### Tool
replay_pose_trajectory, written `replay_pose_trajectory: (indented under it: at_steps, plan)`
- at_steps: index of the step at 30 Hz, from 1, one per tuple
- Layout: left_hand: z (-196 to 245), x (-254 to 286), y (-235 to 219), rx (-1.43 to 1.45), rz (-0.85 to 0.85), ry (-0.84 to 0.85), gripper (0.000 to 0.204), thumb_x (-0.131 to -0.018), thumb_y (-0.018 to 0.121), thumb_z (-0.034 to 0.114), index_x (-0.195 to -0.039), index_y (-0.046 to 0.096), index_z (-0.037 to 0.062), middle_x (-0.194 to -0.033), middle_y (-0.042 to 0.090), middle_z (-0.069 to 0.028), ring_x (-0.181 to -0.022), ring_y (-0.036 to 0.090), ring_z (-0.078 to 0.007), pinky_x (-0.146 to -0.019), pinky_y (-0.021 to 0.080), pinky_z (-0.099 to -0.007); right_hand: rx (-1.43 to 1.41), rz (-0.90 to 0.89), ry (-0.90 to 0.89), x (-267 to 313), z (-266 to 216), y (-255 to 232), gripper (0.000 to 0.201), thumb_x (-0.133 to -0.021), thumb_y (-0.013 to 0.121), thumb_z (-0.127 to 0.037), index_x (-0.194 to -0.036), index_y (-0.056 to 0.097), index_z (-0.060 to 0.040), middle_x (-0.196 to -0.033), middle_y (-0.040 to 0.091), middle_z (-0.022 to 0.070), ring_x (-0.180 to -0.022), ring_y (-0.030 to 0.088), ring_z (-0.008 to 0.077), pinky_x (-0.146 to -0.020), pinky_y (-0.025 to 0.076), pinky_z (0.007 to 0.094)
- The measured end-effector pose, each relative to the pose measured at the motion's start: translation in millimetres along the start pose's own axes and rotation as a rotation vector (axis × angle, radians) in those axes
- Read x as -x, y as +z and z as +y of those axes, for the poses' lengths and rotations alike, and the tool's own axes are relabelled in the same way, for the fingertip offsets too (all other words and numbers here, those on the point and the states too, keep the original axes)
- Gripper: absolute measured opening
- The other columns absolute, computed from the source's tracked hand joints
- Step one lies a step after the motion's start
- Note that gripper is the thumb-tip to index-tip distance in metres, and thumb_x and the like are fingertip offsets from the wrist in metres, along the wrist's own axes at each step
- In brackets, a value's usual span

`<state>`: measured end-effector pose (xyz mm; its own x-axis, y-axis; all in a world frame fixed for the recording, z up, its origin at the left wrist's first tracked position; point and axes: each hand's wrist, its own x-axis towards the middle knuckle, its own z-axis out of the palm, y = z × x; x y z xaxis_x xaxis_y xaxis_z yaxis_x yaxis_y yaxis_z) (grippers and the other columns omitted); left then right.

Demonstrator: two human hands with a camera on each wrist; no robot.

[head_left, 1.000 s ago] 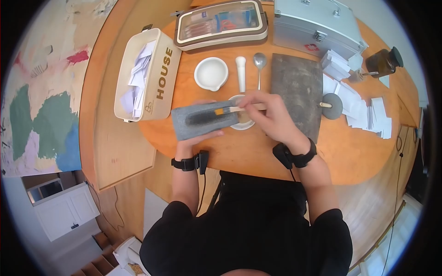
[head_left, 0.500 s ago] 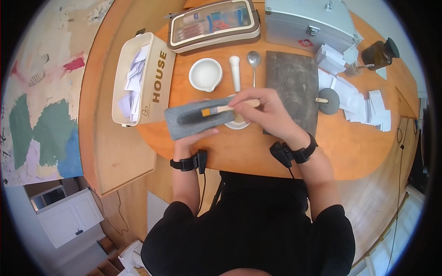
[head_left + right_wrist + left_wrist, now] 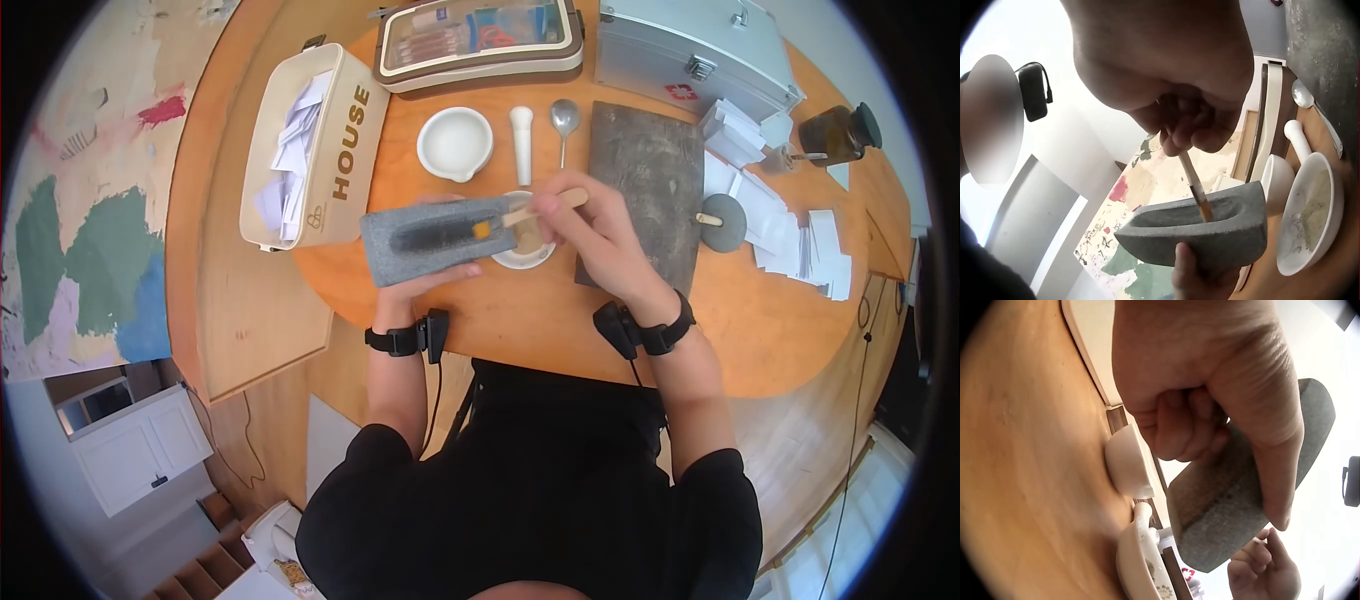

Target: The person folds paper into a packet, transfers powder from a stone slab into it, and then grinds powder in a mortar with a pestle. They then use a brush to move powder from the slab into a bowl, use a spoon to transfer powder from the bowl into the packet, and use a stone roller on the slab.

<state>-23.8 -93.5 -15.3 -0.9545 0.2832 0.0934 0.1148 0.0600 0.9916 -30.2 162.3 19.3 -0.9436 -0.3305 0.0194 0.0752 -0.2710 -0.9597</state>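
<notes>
My left hand (image 3: 435, 284) holds a grey stone grinding trough (image 3: 385, 262) from beneath, its thumb along the near side. The trough is raised above the table, with a long dark hollow facing up. Between the fingers of my right hand (image 3: 600, 235) is a small flat brush (image 3: 1189, 172) with a pale wooden handle. Its orange-brown bristles (image 3: 1206, 211) lie in the hollow, near the end on my right-hand side. Below that end stands a white bowl (image 3: 1283, 253) with pale brown powder in it, partly hidden by the trough in the head view.
Behind are a white mortar (image 3: 455, 145), a pestle (image 3: 521, 145) and a spoon (image 3: 565, 118). To the right lie a dark board (image 3: 645, 190), a stone disc (image 3: 724, 222) with a wooden handle, and papers (image 3: 810, 250). A HOUSE bin (image 3: 350, 190) stands at left, cases (image 3: 690, 50) at the back.
The brush first slid left along the hollow, then came back toward the right end. The trough's open top now faces the head camera a little more.
</notes>
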Motion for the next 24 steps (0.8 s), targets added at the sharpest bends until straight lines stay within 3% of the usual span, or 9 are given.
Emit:
replay_pose_trajectory:
  at_steps: [2,5,11,14,20,24]
  plan:
    - [-5,-2,-1,0.009,0.006,0.041,0.073,-0.058,0.094,0.007,-0.122,0.059,0.0027,-0.116,0.063,-0.0052,-0.105,0.061,-0.0156,-0.090,0.053,-0.0312,-0.103,-0.089,0.025,-2,5,5,0.019,-0.100,0.057,-0.020,-0.097,0.062,-0.0015,-0.073,0.057,-0.0017,-0.068,0.051,0.0047,-0.061,0.041,0.0215]
    - [-3,-2,-4,-0.037,-0.012,0.020,0.072,-0.059,0.094,0.008,-0.122,0.059,0.0025,-0.115,0.063,-0.0057,-0.105,0.062,-0.0158,-0.090,0.053,-0.0313,0.128,0.017,0.027,-1,1,-5,0.019,-0.101,0.055,-0.019,-0.097,0.062,-0.0022,-0.074,0.056,-0.0018,-0.070,0.051,0.0046,-0.062,0.041,0.0212]
    - [-5,-3,-2,-0.064,-0.012,0.042,0.071,-0.058,0.095,0.010,-0.120,0.061,0.0022,-0.115,0.064,-0.0070,-0.106,0.063,-0.0183,-0.091,0.053,-0.0340,-0.140,-0.119,-0.006,5,-9,7,0.014,-0.100,0.056,-0.015,-0.102,0.063,-0.0025,-0.082,0.061,0.0004,-0.075,0.056,0.0061,-0.069,0.045,0.0219]
    - [-11,-1,0,0.082,0.000,-0.075,0.071,-0.058,0.095,0.012,-0.120,0.061,0.0027,-0.115,0.064,-0.0071,-0.107,0.062,-0.0191,-0.092,0.052,-0.0344,-0.285,-0.139,-0.046,2,-7,27,0.015,-0.100,0.056,-0.014,-0.103,0.063,-0.0019,-0.083,0.062,0.0014,-0.078,0.058,0.0074,-0.072,0.047,0.0225]
    - [-8,-5,-2,-0.074,-0.036,0.103,0.073,-0.058,0.095,0.013,-0.121,0.060,0.0042,-0.117,0.063,-0.0071,-0.109,0.061,-0.0198,-0.093,0.052,-0.0350,-0.170,-0.114,0.015,-4,5,15,0.016,-0.101,0.054,-0.014,-0.104,0.063,-0.0015,-0.082,0.062,0.0020,-0.077,0.058,0.0080,-0.071,0.046,0.0233]
    - [-8,-2,3,0.099,-0.023,-0.031,0.072,-0.058,0.095,0.013,-0.121,0.060,0.0045,-0.117,0.063,-0.0067,-0.108,0.061,-0.0195,-0.093,0.051,-0.0346,-0.299,-0.083,-0.049,-1,-1,30,0.017,-0.100,0.053,-0.014,-0.103,0.064,-0.0012,-0.078,0.062,0.0015,-0.074,0.057,0.0079,-0.068,0.045,0.0228]
